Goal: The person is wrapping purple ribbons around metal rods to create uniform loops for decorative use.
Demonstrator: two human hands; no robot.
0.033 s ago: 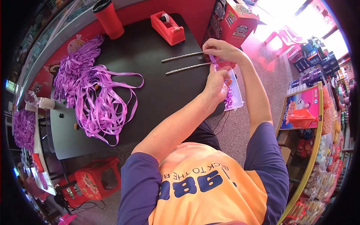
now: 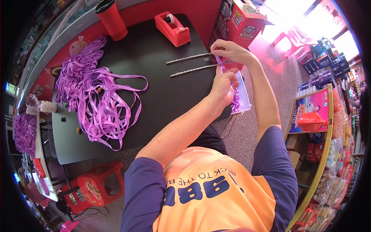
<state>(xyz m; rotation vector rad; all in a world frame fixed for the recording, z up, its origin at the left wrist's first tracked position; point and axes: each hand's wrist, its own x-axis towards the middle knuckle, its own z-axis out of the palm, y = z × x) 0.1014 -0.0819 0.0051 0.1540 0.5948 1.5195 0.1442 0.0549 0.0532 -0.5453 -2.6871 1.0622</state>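
My right hand (image 2: 230, 52) is closed in a pinch on a purple ribbon (image 2: 218, 60) at the table's right edge. Just nearer to me, my left hand (image 2: 225, 86) is closed with the thumb up against the same ribbon. Between the hands the ribbon runs across the right ends of two spiral metal rods, a far rod (image 2: 188, 58) and a near rod (image 2: 194, 71); these stick out leftward over the tabletop. What holds the rods is mostly hidden by my hands. Partly under my left hand is a white tray (image 2: 247, 92) with small purple ribbon pieces (image 2: 235, 101).
A large tangled heap of purple ribbon (image 2: 102, 104) covers the left of the black table (image 2: 162, 104). A red tape dispenser (image 2: 176, 33) and a red tumbler (image 2: 112, 21) stand at the back. A red stool (image 2: 94, 185) is at lower left, a goods shelf (image 2: 326, 154) at right.
My right hand has shifted very slightly to the right at the rod ends. All else looks the same.
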